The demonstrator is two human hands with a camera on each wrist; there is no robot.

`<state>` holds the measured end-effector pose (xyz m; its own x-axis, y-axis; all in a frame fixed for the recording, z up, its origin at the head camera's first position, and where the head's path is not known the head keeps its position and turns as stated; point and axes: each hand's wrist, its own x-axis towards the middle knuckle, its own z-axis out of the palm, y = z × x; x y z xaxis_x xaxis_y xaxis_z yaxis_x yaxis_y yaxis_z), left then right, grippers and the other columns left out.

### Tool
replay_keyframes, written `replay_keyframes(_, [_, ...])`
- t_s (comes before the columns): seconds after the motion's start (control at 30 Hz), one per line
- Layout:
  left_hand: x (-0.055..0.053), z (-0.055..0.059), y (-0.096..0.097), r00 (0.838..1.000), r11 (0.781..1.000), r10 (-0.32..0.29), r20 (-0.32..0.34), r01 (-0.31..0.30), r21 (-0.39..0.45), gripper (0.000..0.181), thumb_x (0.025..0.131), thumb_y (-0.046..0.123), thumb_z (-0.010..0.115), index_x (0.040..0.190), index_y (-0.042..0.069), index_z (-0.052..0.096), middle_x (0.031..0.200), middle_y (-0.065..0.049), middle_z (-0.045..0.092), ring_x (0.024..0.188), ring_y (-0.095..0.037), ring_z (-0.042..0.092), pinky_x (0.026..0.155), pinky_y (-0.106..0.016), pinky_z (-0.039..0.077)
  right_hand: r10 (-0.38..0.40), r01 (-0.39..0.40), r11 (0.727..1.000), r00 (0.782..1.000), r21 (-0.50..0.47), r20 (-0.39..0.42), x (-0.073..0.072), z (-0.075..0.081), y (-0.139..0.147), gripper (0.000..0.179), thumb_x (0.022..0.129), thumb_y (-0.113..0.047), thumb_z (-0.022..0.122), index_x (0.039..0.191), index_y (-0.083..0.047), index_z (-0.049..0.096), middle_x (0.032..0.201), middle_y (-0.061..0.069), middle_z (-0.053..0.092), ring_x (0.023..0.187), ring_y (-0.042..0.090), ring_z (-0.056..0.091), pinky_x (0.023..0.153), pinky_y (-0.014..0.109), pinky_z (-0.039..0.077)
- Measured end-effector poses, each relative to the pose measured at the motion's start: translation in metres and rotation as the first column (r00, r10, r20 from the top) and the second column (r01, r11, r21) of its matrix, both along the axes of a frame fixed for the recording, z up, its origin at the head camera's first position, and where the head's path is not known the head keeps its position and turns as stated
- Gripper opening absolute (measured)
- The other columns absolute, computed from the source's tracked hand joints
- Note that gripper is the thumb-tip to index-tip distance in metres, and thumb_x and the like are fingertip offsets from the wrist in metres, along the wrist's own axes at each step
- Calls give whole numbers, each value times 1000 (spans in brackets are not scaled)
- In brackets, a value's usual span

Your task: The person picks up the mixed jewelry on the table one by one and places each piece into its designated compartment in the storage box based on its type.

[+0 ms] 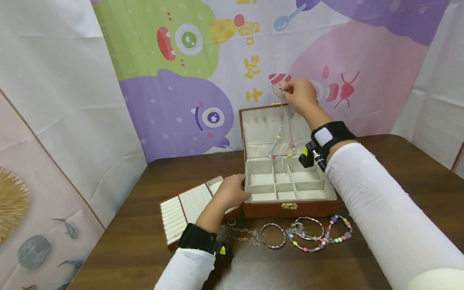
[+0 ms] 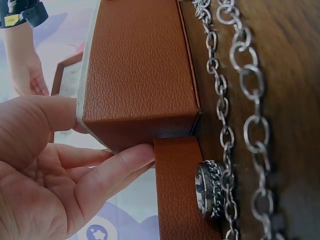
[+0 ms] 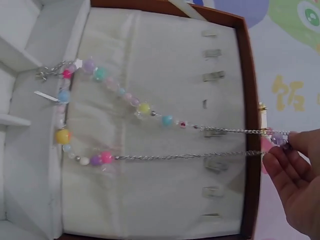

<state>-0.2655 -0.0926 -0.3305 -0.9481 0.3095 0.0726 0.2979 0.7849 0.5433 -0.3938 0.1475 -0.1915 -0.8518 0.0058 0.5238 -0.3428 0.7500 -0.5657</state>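
My right hand pinches the chain end of a beaded necklace above the raised lid of a brown jewelry box. The necklace hangs in a loop before the lid's cream lining, its pastel beads lowest, near the back compartments. Small hooks line the lid's upper part. With my left hand I hold the box's left front corner. In the left wrist view the thumb lies at the pale rim, and the other fingers touch the side wall, close to the removed tray.
Left of the box lies the jewelry tray with ring rolls. In front are a silver chain, a ring, a bangle, another bangle and a colorful beaded strand. A cartoon cloth hangs behind the table.
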Motion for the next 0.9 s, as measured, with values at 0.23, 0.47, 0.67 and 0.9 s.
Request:
replay_keyframes(0.23, [1,0,1,1000,1000,-12,-13,12,-13,53,79,0,70,130,-3,58,115,-15,66,100,-29,62,83,-41,51,51,-49,998,998,36,-37,-3,-15,2,20,95,-13,60,103,3,68,96,20,65,87,30,57,72,38,45])
replay_keyframes(0.47, [3,3,-1,999,999,-13,-40,11,-47,51,77,0,70,127,-3,60,114,-15,67,98,-27,61,83,-41,50,126,-118,990,986,78,-109,-5,-25,4,13,89,-7,65,93,4,70,87,20,66,82,31,58,73,38,46])
replay_keyframes(0.67, [4,2,-1,1000,999,-3,-18,3,-34,54,79,1,70,131,-3,58,118,-16,65,101,-28,61,85,-42,50,128,-76,944,981,320,-146,-3,-34,0,14,90,-5,66,98,5,70,93,20,67,87,33,61,80,46,50])
replay_keyframes(0.9, [5,2,0,1000,1000,-4,-20,4,-30,52,79,0,69,130,-2,58,115,-15,66,100,-28,61,84,-41,49,116,3,909,959,418,-260,0,-42,-7,8,94,-2,62,89,4,61,83,19,64,76,33,60,70,43,51])
